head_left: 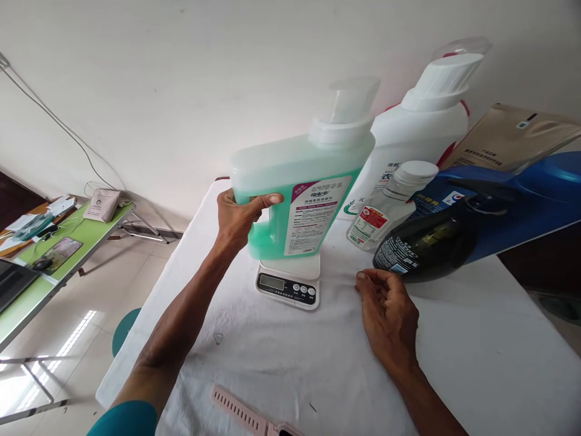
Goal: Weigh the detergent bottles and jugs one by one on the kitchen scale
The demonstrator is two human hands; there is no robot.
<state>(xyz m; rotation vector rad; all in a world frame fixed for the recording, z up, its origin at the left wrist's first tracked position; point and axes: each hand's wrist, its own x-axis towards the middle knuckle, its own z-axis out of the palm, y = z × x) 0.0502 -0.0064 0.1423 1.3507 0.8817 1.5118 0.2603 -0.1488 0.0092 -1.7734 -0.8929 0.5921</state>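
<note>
My left hand [240, 219] grips the handle of a large jug of green liquid detergent [279, 166]. The jug has a translucent cap and a white-and-purple label, and it tilts slightly. Below it is a small white kitchen scale [287, 290] with a dark button panel; I cannot tell whether the jug's base touches its platform. To the right, my right hand [390, 315] hovers or rests near the cloth with its fingers curled and thumb closed in, nothing visible in it. A dark pump bottle [431, 245] lies tilted just beyond that hand.
Behind stand a small clear bottle [372, 221], a big white detergent bottle [420, 124], a blue package [521, 197] and a brown pouch [508, 142]. A pink-strapped watch [240, 412] lies at the front of the white cloth [327, 363]. A green table [86, 233] stands left.
</note>
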